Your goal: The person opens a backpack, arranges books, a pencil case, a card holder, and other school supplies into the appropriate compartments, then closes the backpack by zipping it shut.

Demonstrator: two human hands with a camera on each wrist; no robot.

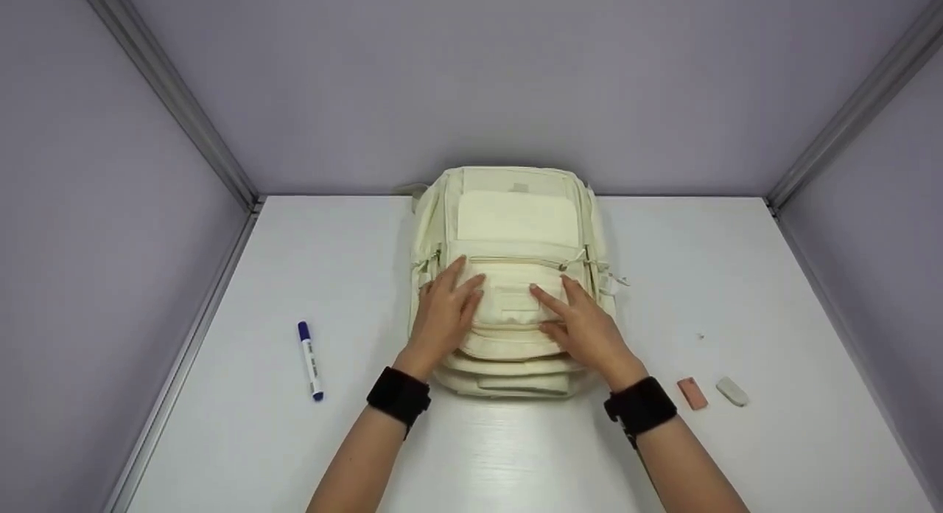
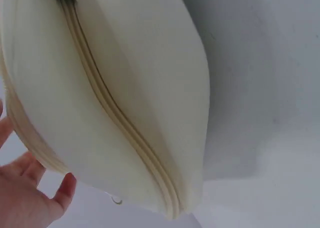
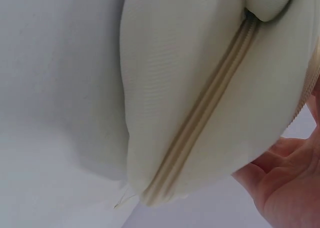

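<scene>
A cream backpack [image 1: 519,218] lies on the white table, its front pockets facing up. My left hand [image 1: 442,318] rests on the left side of the front pocket, fingers spread and loosely bent. On the pocket's right side lies my right hand [image 1: 589,329], its fingers also spread. Both wrist views show the side of the backpack close up: a long zipper [image 2: 125,123] runs along it in the left wrist view, and a similar zipper [image 3: 200,108] appears in the right wrist view. Neither hand pinches a zipper pull that I can see.
Left of the backpack lies a white marker [image 1: 311,362] with a blue cap. To the right are a reddish eraser-like block [image 1: 692,393], a pale grey-white one [image 1: 732,391] and a tiny scrap [image 1: 701,337]. Grey walls [image 1: 516,78] border the table [image 1: 486,461].
</scene>
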